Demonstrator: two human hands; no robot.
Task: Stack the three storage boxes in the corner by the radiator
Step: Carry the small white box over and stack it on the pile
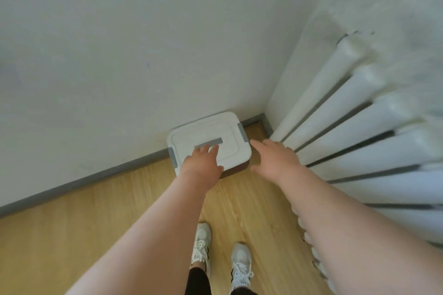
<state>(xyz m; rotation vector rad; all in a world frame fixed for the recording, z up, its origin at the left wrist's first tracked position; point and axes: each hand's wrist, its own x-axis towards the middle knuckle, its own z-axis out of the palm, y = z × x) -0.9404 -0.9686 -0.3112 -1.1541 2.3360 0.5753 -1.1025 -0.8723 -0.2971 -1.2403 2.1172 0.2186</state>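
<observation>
In the corner of a room with white walls [119,43], a light wooden floor [84,223] meets a grey baseboard [84,181], and a white ribbed radiator [359,139] runs along the right-hand wall. One storage box [208,142] sits on the floor there, its back edge against the far wall; it has a white lid with a grey handle strip [208,143] across the middle and a grey clip [242,132] on each short side, and a darker body shows under the lid's near edge.

The left hand [202,163] reaches over the near part of the lid, fingers loosely spread and holding nothing, the fingertips at the handle strip; whether they press on it cannot be told. The right hand [275,155] is open and empty, just beside the box's right side, between the box and the radiator.

A narrow strip of bare floor separates the box from the radiator's foot. In front of the box the floor lies open back to the person's white sneakers [241,263].
</observation>
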